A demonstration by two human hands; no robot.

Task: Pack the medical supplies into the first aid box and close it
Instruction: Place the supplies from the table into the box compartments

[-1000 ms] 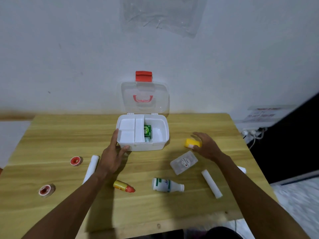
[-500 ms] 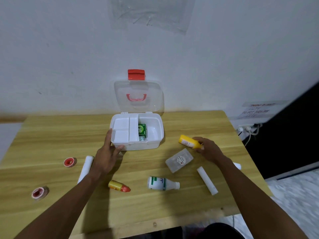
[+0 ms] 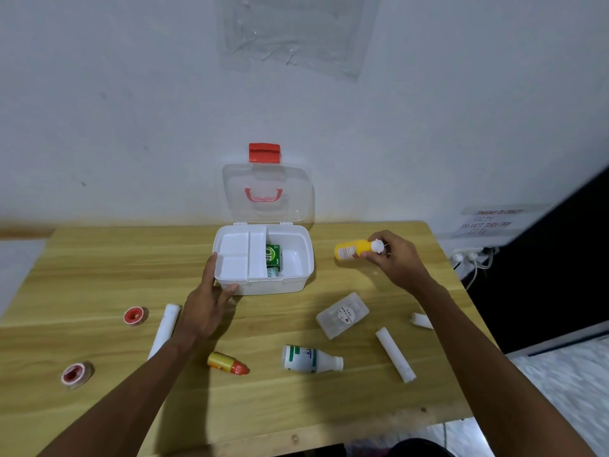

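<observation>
The white first aid box (image 3: 298, 285) stands open at the back of the table, its clear lid (image 3: 267, 179) with red latch upright against the wall. A white tray insert fills its left half; a green packet (image 3: 273, 255) lies in the right half. My left hand (image 3: 207, 305) rests with straight fingers against the box's front left corner. My right hand (image 3: 395, 258) pinches a yellow bottle (image 3: 351, 250) by its white cap end, lifted sideways just right of the box.
On the wooden table (image 3: 99, 265) lie two red tape rolls (image 3: 135, 315) (image 3: 75, 374), a white roll (image 3: 164, 328), a small yellow and red bottle (image 3: 227, 362), a white bottle (image 3: 309, 359), a clear case (image 3: 342, 315), another white roll (image 3: 395, 354) and a white piece (image 3: 420, 321). Cables hang right.
My right hand picked the yellow bottle up off the table and carried it up toward the box. My left hand stayed at the box's corner.
</observation>
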